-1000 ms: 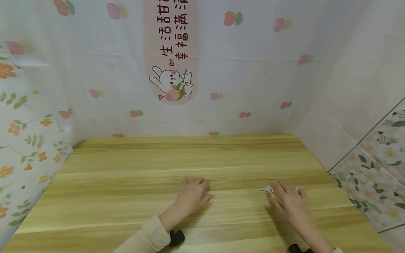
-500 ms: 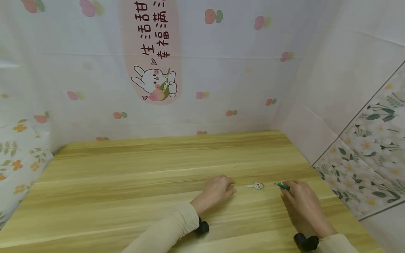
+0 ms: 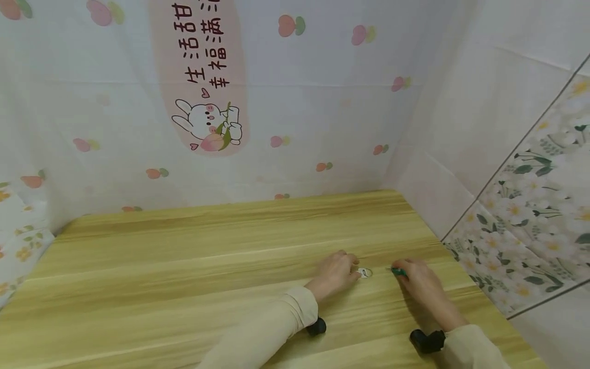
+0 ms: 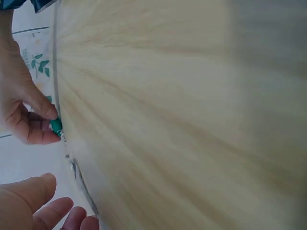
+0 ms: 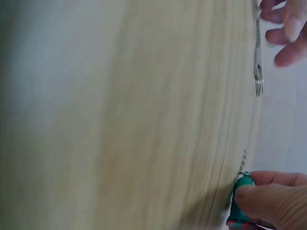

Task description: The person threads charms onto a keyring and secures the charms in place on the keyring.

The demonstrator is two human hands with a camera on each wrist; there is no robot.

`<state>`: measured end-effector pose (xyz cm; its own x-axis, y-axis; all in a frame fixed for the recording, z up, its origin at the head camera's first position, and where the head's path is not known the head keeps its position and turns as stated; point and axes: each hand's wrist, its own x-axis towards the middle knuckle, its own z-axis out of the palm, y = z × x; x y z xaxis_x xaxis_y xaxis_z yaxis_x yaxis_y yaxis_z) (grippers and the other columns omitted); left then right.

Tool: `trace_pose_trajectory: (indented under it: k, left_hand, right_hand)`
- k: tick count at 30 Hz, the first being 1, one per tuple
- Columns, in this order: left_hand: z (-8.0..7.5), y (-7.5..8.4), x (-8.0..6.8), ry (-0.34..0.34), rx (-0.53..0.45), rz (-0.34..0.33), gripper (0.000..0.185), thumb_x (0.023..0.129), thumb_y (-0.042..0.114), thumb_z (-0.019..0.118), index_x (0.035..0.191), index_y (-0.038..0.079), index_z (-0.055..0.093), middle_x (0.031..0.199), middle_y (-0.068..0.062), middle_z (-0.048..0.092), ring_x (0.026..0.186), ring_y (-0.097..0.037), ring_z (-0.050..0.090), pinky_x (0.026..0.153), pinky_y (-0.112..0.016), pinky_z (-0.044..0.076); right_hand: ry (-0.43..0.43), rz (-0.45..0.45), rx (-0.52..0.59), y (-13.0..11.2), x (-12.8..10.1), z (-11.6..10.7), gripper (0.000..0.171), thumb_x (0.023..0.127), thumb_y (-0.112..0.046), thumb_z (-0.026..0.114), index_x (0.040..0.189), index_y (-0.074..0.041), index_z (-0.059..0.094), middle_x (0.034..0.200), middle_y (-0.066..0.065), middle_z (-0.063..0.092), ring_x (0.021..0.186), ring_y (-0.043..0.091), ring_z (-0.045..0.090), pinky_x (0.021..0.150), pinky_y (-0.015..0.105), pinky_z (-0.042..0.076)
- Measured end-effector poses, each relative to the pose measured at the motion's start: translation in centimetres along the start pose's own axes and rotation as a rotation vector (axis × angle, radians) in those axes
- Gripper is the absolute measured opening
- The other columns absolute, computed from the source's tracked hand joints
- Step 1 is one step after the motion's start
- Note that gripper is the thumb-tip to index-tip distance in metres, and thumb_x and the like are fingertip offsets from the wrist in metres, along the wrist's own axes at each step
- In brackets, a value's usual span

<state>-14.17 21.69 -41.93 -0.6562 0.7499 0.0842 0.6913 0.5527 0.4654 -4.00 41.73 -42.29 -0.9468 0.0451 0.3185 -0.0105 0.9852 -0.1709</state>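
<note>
A silver key (image 3: 363, 272) with a metal ring (image 5: 259, 87) lies on the wood-grain table (image 3: 207, 287). My left hand (image 3: 335, 271) is over its blade end, hiding that part in the head view. Thumb and fingers (image 4: 36, 191) of that hand are spread apart beside the key in the left wrist view. To the right of the key, my right hand (image 3: 421, 282) pinches a small green keychain charm (image 5: 240, 196) between thumb and fingers. A short silver chain (image 5: 243, 160) sticks out from the charm toward the key ring.
A white curtain (image 3: 313, 118) with fruit prints and a rabbit picture hangs behind the table. Flower-patterned sheeting (image 3: 530, 225) runs along the right side. Each wrist carries a black camera mount, such as the right one (image 3: 427, 342).
My right hand has taken hold of the green charm, which now points its chain at the key. My left hand has moved right until it covers the key's blade. The head view has swung right.
</note>
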Motion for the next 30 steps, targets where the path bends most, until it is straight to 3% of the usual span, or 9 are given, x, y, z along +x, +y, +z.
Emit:
trace_pose_trajectory:
  k: [5,13,19,25,30]
  left_hand:
    - [0.7,0.8,1.0,-0.01,0.062,0.013,0.03,0.088,0.033,0.065,0.114,0.018,0.067,0.099,0.002,0.064,0.083,-0.011,0.059,0.064,-0.02,0.044]
    - [1.6,1.5,2.5,-0.052,0.139,-0.008,0.019,0.086,0.034,0.068,0.101,0.023,0.067,0.096,0.005,0.06,0.08,-0.011,0.055,0.071,-0.026,0.041]
    - [1.4,2.0,2.8,-0.1,0.144,-0.052,0.016,0.084,0.036,0.069,0.095,0.025,0.064,0.095,0.006,0.057,0.085,-0.012,0.055,0.075,-0.03,0.041]
    - [0.8,2.2,3.0,-0.156,0.072,-0.108,0.013,0.082,0.031,0.072,0.089,0.024,0.064,0.085,0.01,0.057,0.081,-0.008,0.054,0.074,-0.03,0.038]
    - [1.0,1.7,3.0,-0.121,-0.06,-0.098,0.013,0.08,0.023,0.074,0.081,0.022,0.061,0.073,0.013,0.057,0.071,-0.004,0.051,0.07,-0.027,0.037]
  right_hand:
    - [0.03,-0.007,-0.004,0.0,-0.1,0.5,0.02,0.071,0.004,0.076,0.082,-0.008,0.064,0.082,0.01,0.063,0.077,0.031,0.06,0.06,0.042,0.05]
    - [0.033,-0.006,0.001,0.3,-0.4,0.8,0.024,0.071,0.003,0.076,0.076,-0.012,0.058,0.076,0.002,0.056,0.07,0.018,0.053,0.057,0.031,0.044]
    - [0.016,0.052,0.122,-0.3,-0.4,0.4,0.02,0.078,0.002,0.07,0.078,-0.013,0.057,0.073,-0.004,0.058,0.065,0.008,0.049,0.056,0.026,0.041]
    - [-0.055,0.131,0.313,-1.4,-0.3,-0.3,0.009,0.083,-0.001,0.067,0.085,-0.008,0.061,0.075,-0.004,0.06,0.064,0.001,0.048,0.056,0.022,0.043]
    - [-0.147,0.203,0.437,-2.0,-0.6,-1.1,0.004,0.085,-0.003,0.066,0.088,-0.003,0.063,0.078,0.0,0.061,0.066,0.001,0.049,0.058,0.021,0.044]
